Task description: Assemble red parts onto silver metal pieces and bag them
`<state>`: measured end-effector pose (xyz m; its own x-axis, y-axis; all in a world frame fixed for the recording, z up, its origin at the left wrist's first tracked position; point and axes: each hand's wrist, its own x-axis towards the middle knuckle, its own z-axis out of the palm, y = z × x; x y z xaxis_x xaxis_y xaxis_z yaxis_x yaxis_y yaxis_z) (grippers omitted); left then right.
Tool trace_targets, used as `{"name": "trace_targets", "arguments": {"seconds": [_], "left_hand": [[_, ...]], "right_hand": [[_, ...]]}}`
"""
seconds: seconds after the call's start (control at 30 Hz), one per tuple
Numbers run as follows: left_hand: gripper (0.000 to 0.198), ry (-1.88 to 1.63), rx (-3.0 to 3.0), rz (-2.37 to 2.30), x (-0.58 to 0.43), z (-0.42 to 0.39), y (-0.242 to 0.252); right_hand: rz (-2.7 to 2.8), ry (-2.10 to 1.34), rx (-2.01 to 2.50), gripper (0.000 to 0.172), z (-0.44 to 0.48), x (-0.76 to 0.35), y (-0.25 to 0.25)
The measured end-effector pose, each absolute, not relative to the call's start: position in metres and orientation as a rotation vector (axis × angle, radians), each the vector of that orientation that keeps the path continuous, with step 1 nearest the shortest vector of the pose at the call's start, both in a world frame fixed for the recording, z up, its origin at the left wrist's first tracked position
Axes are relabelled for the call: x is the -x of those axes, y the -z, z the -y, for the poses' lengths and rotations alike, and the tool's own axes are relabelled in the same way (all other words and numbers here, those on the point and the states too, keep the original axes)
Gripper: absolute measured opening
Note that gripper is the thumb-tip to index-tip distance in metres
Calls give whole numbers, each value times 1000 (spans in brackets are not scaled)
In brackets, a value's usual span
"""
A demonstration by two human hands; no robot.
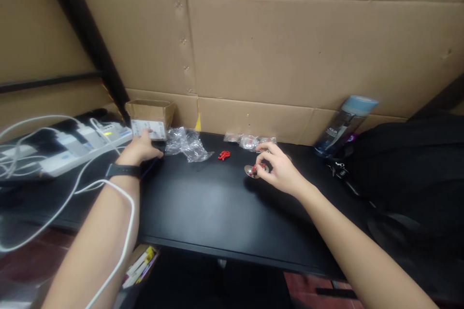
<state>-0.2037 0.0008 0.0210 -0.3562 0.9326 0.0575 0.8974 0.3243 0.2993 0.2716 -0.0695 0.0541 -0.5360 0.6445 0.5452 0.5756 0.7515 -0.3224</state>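
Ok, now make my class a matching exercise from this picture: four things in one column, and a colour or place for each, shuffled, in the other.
1. Shiny metal discs
2. Crumpled clear plastic
3. Small red bundle
4. Bottle

A. Light blue lid
B. On the table, well apart from both hands
C. Held by the right hand
D. Beside the cardboard box

Pairs: 1-C, 2-D, 3-B, 4-A

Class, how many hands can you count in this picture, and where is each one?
2. The left hand is at the front of the cardboard box; the right hand pinches shiny metal discs above the black table.
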Motion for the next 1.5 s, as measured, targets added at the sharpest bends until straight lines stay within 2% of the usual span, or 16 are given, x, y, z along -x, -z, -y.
{"name": "trace_targets", "arguments": {"seconds": [0.17,0.27,0.33,0.37,0.43,0.57,0.67,0.83,1.0,1.17,1.27,1.37,1.5], "left_hand": [[113,-535,-1666,-2505,182,22,-41],[79,-1083,-1746,-2657,146,36,-63],[48,-1418,-2071,-2365,109,42,-73],[37,-1463,-2225,-2109,88,45,-75],[27,-1273,-2469,-1558,45,51,-71],[33,-931,-2603,-1019,-14,64,-44],[36,-834,-2622,-952,-27,69,-26],[39,-774,-2662,-924,-30,65,-17],[25,-731,-2733,-853,-38,62,-16],[21,-804,-2588,-870,-38,59,-12],[19,-904,-2387,-899,-37,59,-13],[15,-1073,-1903,-903,-38,62,-18],[29,-1161,-1362,-841,-38,66,-27]], "right_hand": [[2334,-137,916,4,68,-269,-50],[2372,-136,925,5,68,-267,-47],[2391,-131,939,5,67,-265,-44],[2395,-126,947,5,67,-264,-42],[2393,-123,952,5,66,-261,-38],[2384,-155,927,5,63,-259,-32],[2397,-148,921,6,60,-265,-34],[2473,-15,1141,23,51,-286,-41],[2526,-55,1318,12,42,-297,-39],[2451,-46,1373,9,41,-295,-36],[2406,-89,1318,10,43,-291,-36],[2295,-169,1198,10,47,-283,-41],[1963,-155,1043,10,64,-268,-54]]}}
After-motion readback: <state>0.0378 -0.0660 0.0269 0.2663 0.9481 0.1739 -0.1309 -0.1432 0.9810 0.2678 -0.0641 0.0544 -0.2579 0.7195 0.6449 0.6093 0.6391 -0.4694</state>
